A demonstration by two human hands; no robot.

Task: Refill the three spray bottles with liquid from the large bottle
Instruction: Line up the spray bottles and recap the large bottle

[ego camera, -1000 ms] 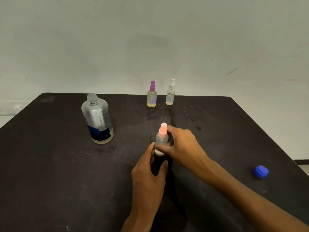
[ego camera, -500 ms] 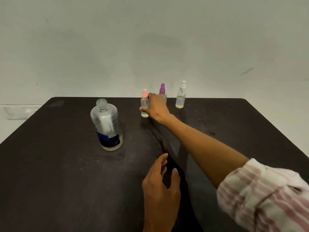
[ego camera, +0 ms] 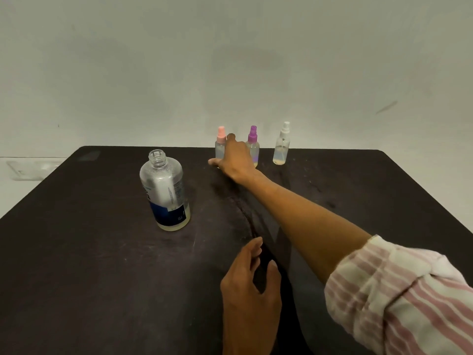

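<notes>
Three small spray bottles stand in a row at the table's far edge: a pink-capped one (ego camera: 220, 146), a purple-capped one (ego camera: 253, 144) and a white-capped one (ego camera: 282, 147). My right hand (ego camera: 236, 160) reaches far forward and grips the pink-capped bottle, thumb low on its front and fingers behind it. It partly hides the purple-capped bottle. The large clear bottle (ego camera: 165, 193) stands uncapped to the left, with a blue label and a little pale liquid at the bottom. My left hand (ego camera: 250, 283) hovers near the table's front, fingers relaxed and holding nothing.
The dark table (ego camera: 89, 265) ends at a pale wall just behind the spray bottles. My striped sleeve (ego camera: 399, 298) fills the lower right corner. A pale flat object (ego camera: 28, 170) lies beyond the table's left edge.
My right hand carried the pink-capped bottle from the table's middle to the far edge, left of the purple-capped one. My left hand let go of it and stayed near the front.
</notes>
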